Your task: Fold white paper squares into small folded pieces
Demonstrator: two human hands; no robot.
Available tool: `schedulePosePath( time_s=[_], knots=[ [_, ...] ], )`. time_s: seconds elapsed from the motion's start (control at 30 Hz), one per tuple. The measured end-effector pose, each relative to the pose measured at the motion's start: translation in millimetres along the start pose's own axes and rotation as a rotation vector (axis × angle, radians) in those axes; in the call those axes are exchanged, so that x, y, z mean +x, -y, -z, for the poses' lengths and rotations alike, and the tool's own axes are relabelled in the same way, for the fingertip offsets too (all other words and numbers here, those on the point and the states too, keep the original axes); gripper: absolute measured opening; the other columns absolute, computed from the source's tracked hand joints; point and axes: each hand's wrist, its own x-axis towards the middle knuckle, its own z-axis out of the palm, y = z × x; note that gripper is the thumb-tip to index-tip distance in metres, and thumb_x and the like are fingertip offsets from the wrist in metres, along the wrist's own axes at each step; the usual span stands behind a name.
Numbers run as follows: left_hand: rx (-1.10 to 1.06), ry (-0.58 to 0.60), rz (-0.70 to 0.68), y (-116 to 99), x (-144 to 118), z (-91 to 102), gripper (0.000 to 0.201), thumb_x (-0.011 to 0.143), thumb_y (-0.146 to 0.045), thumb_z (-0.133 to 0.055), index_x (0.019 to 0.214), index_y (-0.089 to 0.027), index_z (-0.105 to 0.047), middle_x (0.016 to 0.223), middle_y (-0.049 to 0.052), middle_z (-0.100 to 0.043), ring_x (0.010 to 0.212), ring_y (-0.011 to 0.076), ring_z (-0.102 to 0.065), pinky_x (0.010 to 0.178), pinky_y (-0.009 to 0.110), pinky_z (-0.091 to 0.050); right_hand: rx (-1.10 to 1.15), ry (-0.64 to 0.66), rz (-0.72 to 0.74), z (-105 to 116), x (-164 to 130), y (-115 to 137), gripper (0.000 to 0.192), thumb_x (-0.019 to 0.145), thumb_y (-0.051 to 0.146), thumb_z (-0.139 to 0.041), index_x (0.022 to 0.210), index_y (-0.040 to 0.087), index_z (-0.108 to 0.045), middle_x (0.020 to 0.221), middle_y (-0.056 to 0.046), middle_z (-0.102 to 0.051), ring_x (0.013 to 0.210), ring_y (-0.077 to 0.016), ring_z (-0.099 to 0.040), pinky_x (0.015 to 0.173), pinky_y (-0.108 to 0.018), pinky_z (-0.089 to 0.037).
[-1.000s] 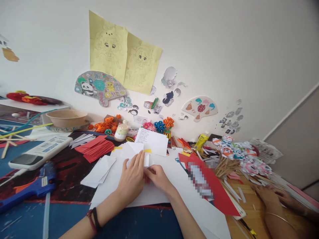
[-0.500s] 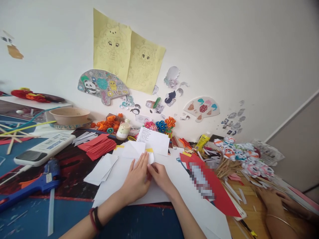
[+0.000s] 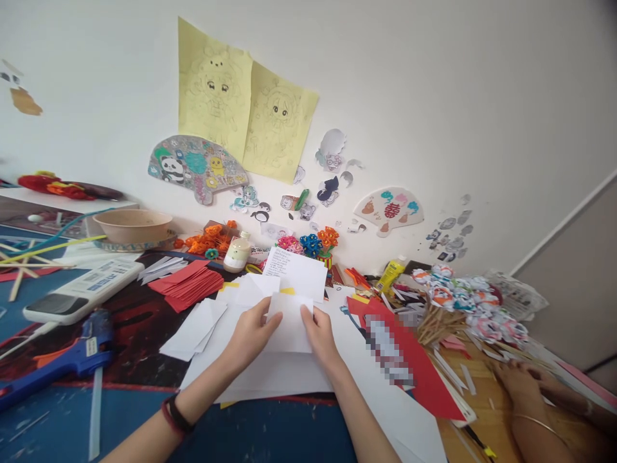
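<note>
Between my two hands is a small white sheet of paper (image 3: 289,331), held up facing me above larger white sheets (image 3: 231,379). My left hand (image 3: 255,329) pinches its left edge, thumb in front and fingers behind. On the right edge my right hand (image 3: 318,331) grips it the same way. Behind it stands a white card with handwritten lines (image 3: 303,275). Left of my hands lie some white paper pieces (image 3: 193,329) and a fanned stack of red paper (image 3: 187,284).
A blue glue gun (image 3: 72,360) and a white power strip (image 3: 81,292) lie left. A small bottle (image 3: 237,252) stands behind. At right are red paper (image 3: 429,373), a bundle of wrapped sticks (image 3: 438,321) and another person's hands (image 3: 523,382).
My hands have moved apart to the two sides of the small white paper, which now shows flat between them. Before, my left hand lay flat over the paper with my right hand close beside it.
</note>
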Motion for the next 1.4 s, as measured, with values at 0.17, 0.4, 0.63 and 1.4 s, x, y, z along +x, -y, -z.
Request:
schedulePosePath(
  time_s=[0.17, 0.4, 0.63, 1.4],
  knots=[
    [0.103, -0.091, 0.041, 11.9, 6.8, 6.5, 0.023, 0.078, -0.038, -0.051, 0.088, -0.019, -0.062, 0.078, 0.001, -0.069, 0.058, 0.0162, -0.062, 0.058, 0.026, -0.044, 0.031, -0.060, -0.006, 2.7, 2.7, -1.1, 0.043, 0.083, 0.054, -0.045, 0.067, 0.015, -0.053, 0.057, 0.001, -0.049, 0.053, -0.0120, -0.042, 0.048, -0.022, -0.032],
    [0.756, -0.446, -0.427, 8.3, -2.5, 14.0, 0.019, 0.088, -0.022, -0.044, 0.082, -0.019, -0.062, 0.074, 0.003, -0.069, 0.068, 0.0176, -0.060, 0.075, 0.033, -0.038, -0.018, 0.209, -0.067, -2.4, -2.3, 1.7, 0.044, 0.083, 0.047, -0.051, 0.055, 0.013, -0.056, 0.042, 0.002, -0.046, 0.041, -0.0098, -0.043, 0.047, -0.022, -0.034],
    [1.014, -0.307, -1.013, 9.9, -5.8, 13.7, 0.029, 0.089, -0.006, -0.036, 0.107, -0.010, -0.058, 0.110, 0.012, -0.066, 0.100, 0.0212, -0.060, 0.087, 0.036, -0.038, 0.240, 0.371, -0.127, -5.2, -1.8, -4.1, 0.050, 0.085, 0.052, -0.047, 0.065, 0.011, -0.066, 0.046, -0.001, -0.051, 0.043, -0.0095, -0.047, 0.047, -0.021, -0.036],
    [0.615, -0.176, -0.645, 2.3, -5.0, 4.5, 0.026, 0.089, -0.030, -0.044, 0.110, -0.019, -0.056, 0.096, 0.007, -0.068, 0.085, 0.0190, -0.062, 0.078, 0.033, -0.044, 0.229, 0.215, -0.143, -2.7, -0.1, -0.6, 0.042, 0.084, 0.047, -0.051, 0.059, 0.013, -0.056, 0.046, -0.001, -0.055, 0.040, -0.0098, -0.047, 0.042, -0.022, -0.035]
  ],
)
